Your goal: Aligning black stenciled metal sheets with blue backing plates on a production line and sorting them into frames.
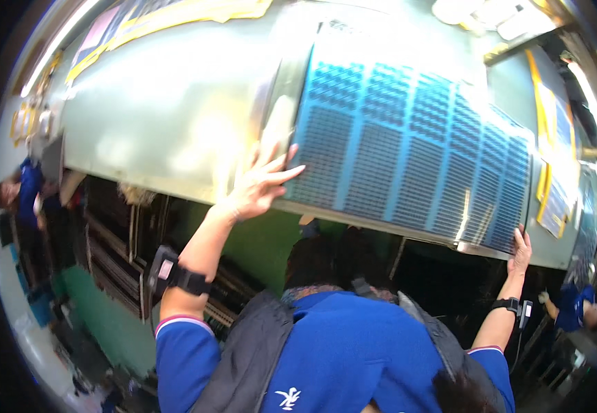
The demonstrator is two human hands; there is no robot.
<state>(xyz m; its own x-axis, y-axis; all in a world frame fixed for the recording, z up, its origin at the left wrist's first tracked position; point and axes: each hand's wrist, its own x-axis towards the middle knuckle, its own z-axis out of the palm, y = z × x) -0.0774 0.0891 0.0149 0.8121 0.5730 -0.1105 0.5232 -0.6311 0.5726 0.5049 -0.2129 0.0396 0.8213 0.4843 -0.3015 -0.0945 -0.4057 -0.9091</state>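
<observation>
A large flat panel (400, 146), blue with several blocks of small dark marks in rows, lies at a slant on the shiny metal worktop (147, 131). At its left edge is my left hand (260, 186), fingers spread, with the fingertips over the edge strip. My right hand (519, 253) grips the panel's near right corner, fingers on top; its thumb is hidden. Glare washes out the panel's far part.
Yellow-edged sheets (553, 168) are fixed at the right, others (174, 20) at the far left. Dark racks (116, 251) stand below the worktop. One person in blue (30, 189) is at the far left, another (574, 306) at the right.
</observation>
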